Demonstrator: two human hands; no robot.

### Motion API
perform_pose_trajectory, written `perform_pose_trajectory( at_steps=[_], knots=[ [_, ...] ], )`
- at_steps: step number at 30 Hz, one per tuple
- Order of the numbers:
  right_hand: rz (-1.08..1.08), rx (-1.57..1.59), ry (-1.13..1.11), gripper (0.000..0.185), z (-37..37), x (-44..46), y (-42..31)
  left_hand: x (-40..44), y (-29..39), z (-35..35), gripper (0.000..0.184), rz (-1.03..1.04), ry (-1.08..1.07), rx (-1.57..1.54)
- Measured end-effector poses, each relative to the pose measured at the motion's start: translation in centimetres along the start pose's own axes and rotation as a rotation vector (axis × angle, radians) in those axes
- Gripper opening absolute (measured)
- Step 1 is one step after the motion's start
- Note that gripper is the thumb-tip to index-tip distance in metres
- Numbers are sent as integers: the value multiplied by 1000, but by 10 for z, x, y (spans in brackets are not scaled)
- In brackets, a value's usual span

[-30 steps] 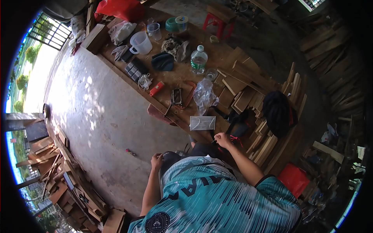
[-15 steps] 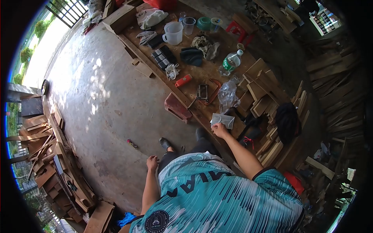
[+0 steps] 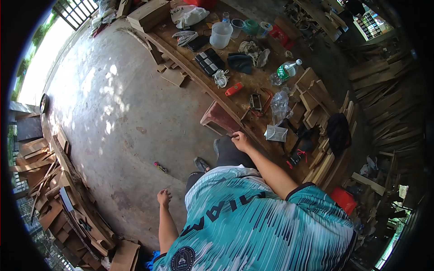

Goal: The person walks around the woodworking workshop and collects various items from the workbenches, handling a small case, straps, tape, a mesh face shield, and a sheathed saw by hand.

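My right hand (image 3: 241, 141) is closed in a pinch just off the table's front edge, by the corner of a dusty red stool (image 3: 221, 116). Whatever lies between its fingertips is too small to make out. To the right of it, a pale face mask (image 3: 275, 133) rests on the wooden table (image 3: 214, 86). My left hand (image 3: 164, 197) hangs over the concrete floor at my side, fingers loosely bent and apart, with nothing in it.
On the table are a red-orange tool (image 3: 234, 89), a metal clamp (image 3: 256, 103), black battery packs (image 3: 209, 62), a white pitcher (image 3: 221, 35) and a green-labelled bottle (image 3: 289, 69). Wood pieces (image 3: 316, 95) crowd its right end. Scrap boards (image 3: 54, 207) lie at left; a small colourful object (image 3: 159, 167) is on the floor.
My right hand has left the face mask and moved left to the table's edge by the stool. The mask stays on the table. My left hand swung outward and down; the view shifted.
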State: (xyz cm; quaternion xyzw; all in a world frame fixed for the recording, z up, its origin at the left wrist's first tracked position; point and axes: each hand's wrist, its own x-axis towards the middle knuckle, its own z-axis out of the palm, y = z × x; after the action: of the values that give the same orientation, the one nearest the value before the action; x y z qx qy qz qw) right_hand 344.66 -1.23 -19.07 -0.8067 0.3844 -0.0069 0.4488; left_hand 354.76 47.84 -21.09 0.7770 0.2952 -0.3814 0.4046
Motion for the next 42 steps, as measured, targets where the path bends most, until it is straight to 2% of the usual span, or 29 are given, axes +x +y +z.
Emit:
perform_pose_trajectory(
  at_steps=[3,6,7,9,12,15,17,19,21,22,24,27,29,31,32,33,35,36,39,40,42],
  knots=[
    [344,398,-12,54,-5,49,-21,2,14,-17,27,-7,45,-38],
    [368,449,90,67,-10,121,-21,-10,35,-19,25,45,67,-72],
    [347,414,155,73,-9,151,-14,-16,41,-17,25,71,69,-81],
    [321,33,346,82,5,214,13,-32,54,-9,24,68,88,-71],
    [674,387,396,90,-29,242,-44,-64,77,0,25,79,90,20],
    [745,460,321,98,-64,254,-77,-88,107,6,26,154,86,152],
    [661,86,339,98,-34,291,-23,-92,133,13,26,184,106,247],
    [725,-23,145,96,-33,304,-21,-90,170,23,28,207,108,344],
    [665,-38,251,92,-23,309,-10,-83,202,33,30,268,79,437],
    [617,-91,331,90,-13,311,-1,-68,214,35,32,399,81,619],
    [547,-147,464,80,22,324,34,-56,256,57,32,419,64,661],
    [508,137,319,47,11,311,45,-22,313,87,29,440,-31,656],
    [581,558,213,33,85,326,118,3,344,113,27,412,-111,596],
    [805,944,-69,28,2,264,39,24,381,132,25,505,-193,710],
    [695,910,-67,28,-8,248,24,34,400,146,25,525,-228,705],
    [586,877,-59,27,-18,232,11,41,418,159,24,542,-261,704],
    [321,1095,69,30,-24,209,-2,55,451,187,26,593,-291,721],
    [560,1286,105,33,-48,193,-21,65,466,200,26,635,-328,771],
    [586,1280,358,34,-51,187,1,68,511,258,24,743,-427,988],
    [357,998,397,31,-67,183,-5,66,526,277,23,843,-491,1050],
    [303,1478,482,30,-99,168,-24,59,555,318,21,1046,-622,1173]
  ],
)
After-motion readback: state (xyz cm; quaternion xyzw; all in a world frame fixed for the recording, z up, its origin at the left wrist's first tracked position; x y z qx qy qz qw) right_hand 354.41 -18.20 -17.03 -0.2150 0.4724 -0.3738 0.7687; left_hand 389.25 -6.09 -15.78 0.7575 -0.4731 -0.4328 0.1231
